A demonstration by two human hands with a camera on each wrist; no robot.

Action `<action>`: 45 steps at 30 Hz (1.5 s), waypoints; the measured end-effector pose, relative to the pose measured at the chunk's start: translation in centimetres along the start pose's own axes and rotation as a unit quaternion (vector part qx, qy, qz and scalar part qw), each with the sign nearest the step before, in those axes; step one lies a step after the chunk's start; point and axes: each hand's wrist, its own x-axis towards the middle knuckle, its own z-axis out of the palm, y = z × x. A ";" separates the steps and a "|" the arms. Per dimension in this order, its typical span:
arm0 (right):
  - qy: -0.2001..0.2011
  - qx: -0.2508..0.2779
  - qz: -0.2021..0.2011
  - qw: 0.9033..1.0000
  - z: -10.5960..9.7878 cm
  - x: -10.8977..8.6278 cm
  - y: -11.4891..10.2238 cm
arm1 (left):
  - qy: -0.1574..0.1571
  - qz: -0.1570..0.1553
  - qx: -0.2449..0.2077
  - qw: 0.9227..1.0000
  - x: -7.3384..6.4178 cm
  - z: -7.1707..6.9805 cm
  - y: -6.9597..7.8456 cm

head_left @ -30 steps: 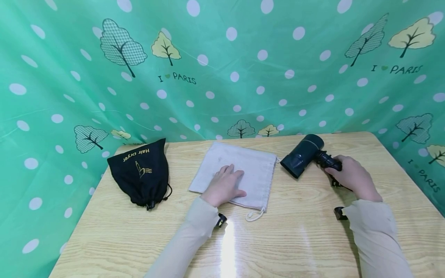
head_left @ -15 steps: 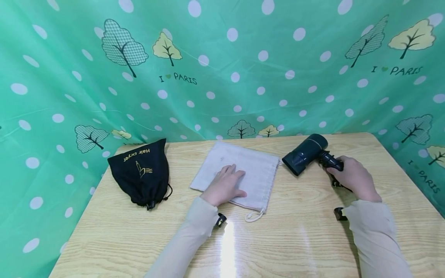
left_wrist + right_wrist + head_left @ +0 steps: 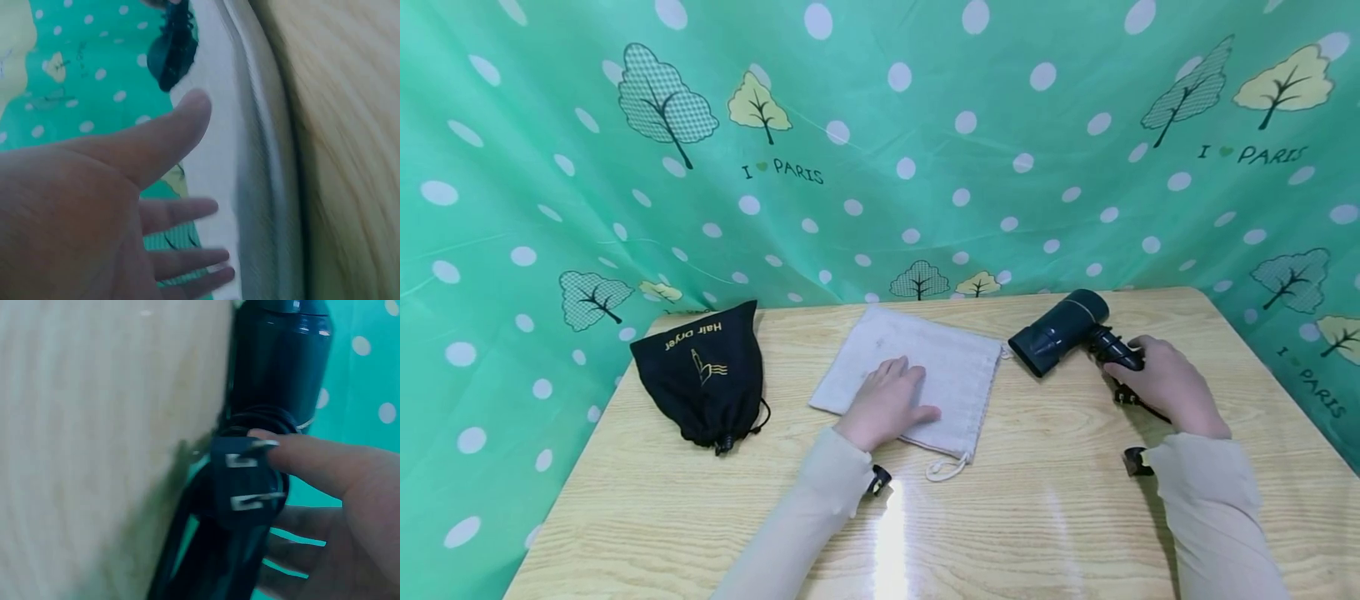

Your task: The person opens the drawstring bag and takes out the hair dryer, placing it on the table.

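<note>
A pale drawstring cloth bag (image 3: 951,358) lies flat in the middle of the table. My left hand (image 3: 887,404) rests on its lower left part, fingers spread and thumb held out to the side. In the left wrist view, the thumb (image 3: 156,137) stretches over the pale cloth. At the right, a dark hair dryer (image 3: 1060,332) has its nozzle turned toward the bag. My right hand (image 3: 1172,387) grips its handle from the end. The right wrist view shows a black plug (image 3: 242,484) beside the handle, with cord wound around there.
A black drawstring pouch (image 3: 707,375) printed "Hair Dryer" lies at the left of the wooden table (image 3: 700,517). Behind the table hangs a green dotted curtain (image 3: 865,192). The bag's white cord loop (image 3: 946,471) lies on the wood.
The hair dryer has shifted slightly to the right in my right hand's grip. The pale bag's right side has moved slightly right, and my left thumb has spread outward.
</note>
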 end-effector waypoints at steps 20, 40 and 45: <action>-0.012 -0.009 -0.005 1.000 -0.2 0.4 0.5 | 0.012 -0.055 0.067 0.996 -0.4 0.8 1.7; 0.006 -0.019 0.005 1.000 -0.2 0.1 0.6 | 0.001 -0.010 0.053 0.999 0.1 1.2 1.5; 0.013 -0.020 0.004 1.000 0.0 0.0 0.7 | -0.004 0.003 0.043 0.999 0.4 1.4 1.3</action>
